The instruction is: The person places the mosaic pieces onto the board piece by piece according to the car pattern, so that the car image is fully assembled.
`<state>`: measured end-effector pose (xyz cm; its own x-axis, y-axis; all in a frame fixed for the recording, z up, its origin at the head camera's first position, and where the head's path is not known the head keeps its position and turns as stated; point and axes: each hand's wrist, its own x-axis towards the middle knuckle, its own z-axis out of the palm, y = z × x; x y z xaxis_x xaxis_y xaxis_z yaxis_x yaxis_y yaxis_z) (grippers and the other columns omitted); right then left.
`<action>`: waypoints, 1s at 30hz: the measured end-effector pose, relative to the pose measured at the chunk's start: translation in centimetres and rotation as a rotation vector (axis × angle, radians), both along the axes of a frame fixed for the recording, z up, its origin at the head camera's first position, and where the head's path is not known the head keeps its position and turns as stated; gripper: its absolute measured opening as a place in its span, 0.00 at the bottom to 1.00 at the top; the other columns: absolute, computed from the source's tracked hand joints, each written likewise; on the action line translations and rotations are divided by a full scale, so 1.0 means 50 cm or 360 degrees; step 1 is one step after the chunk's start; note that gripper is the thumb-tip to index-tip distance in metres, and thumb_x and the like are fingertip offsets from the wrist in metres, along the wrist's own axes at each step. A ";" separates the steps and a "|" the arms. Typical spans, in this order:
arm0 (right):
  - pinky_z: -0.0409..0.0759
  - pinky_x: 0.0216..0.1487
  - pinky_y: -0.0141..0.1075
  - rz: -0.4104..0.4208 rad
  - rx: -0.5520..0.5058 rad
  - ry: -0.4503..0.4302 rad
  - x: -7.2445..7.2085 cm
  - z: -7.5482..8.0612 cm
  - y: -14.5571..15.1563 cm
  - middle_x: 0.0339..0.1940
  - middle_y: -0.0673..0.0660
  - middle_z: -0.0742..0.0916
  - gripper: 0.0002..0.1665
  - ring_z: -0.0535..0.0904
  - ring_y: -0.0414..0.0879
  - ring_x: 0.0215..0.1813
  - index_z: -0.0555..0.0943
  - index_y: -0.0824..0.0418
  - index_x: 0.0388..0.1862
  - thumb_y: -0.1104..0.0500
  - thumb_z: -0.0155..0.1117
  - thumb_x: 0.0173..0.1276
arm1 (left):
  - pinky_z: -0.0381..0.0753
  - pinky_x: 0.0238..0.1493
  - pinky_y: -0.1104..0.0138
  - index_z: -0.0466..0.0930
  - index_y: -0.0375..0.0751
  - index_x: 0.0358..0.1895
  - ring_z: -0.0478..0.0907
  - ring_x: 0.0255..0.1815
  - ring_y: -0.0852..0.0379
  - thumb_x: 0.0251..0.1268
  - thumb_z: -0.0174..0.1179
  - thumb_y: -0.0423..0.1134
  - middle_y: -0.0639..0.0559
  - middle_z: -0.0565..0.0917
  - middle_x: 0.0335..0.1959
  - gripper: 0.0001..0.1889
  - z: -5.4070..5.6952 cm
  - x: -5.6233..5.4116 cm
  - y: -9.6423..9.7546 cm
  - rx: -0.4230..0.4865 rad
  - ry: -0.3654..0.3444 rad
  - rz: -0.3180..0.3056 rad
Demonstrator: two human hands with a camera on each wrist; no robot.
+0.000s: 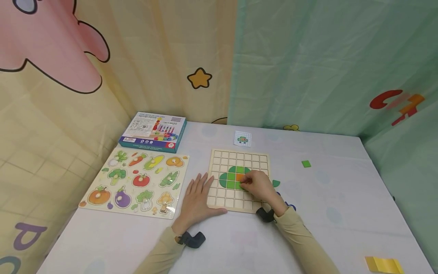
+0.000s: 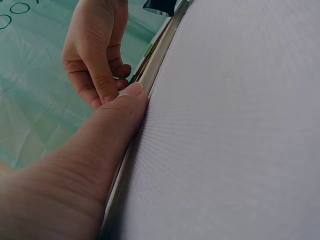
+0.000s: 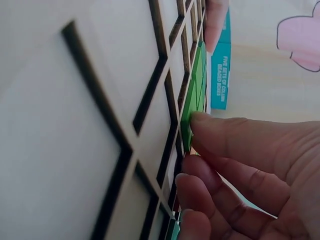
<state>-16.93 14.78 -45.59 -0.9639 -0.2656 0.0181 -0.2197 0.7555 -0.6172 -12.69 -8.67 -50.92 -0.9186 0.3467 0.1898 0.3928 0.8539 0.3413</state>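
Observation:
A wooden grid board point(image 1: 239, 210) lies on the table with a shape of green tiles point(image 1: 231, 176) and an orange tile point(image 1: 240, 177) set in its squares. My left hand point(image 1: 196, 199) has its fingers spread along the board's left edge; its thumb lies against the near edge. Over the tiles, my right hand point(image 1: 258, 185) pinches a green square tile point(image 3: 187, 117) between thumb and curled fingers, low against the grid. The right hand hides part of the pattern. Above the board lies a small card point(image 1: 242, 139) printed with a similar coloured figure.
A vegetable peg puzzle point(image 1: 155, 179) lies left of the board, with a boxed toy set point(image 1: 154, 131) behind it. Right of the board are a loose green square point(image 1: 306, 163), a green quarter-round piece point(image 1: 276, 183) and blue pieces point(image 1: 291, 207). A yellow block point(image 1: 384, 265) sits near right.

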 end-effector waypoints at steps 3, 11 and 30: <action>0.75 0.30 0.34 0.0033 -0.0006 -0.0005 0.001 -0.002 0.004 0.25 0.47 0.82 0.03 0.74 0.40 0.28 0.86 0.60 0.29 0.62 0.73 0.56 | 0.40 0.72 0.53 0.54 0.42 0.74 0.43 0.75 0.44 0.39 0.58 0.78 0.43 0.53 0.74 0.60 -0.001 0.000 0.000 -0.0002 -0.0020 0.0007; 0.73 0.28 0.33 0.0167 -0.0120 0.0065 0.014 -0.004 0.059 0.31 0.47 0.83 0.08 0.72 0.40 0.28 0.87 0.61 0.38 0.59 0.69 0.61 | 0.41 0.71 0.51 0.55 0.41 0.74 0.44 0.74 0.43 0.39 0.59 0.77 0.42 0.54 0.74 0.60 -0.001 0.001 0.002 0.0004 -0.0001 -0.0003; 0.76 0.37 0.49 -0.0530 0.0118 0.0026 -0.059 0.019 0.366 0.48 0.73 0.80 0.19 0.76 0.63 0.44 0.80 0.71 0.49 0.56 0.59 0.70 | 0.36 0.72 0.54 0.52 0.44 0.75 0.39 0.75 0.46 0.39 0.58 0.78 0.45 0.51 0.75 0.61 -0.008 -0.001 0.000 -0.0012 -0.0047 0.0012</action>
<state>-19.89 33.09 -44.61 -0.9977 0.0623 0.0269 0.0369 0.8301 -0.5564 -12.74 -8.68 -51.32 -0.9264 0.3409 0.1599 0.3760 0.8594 0.3464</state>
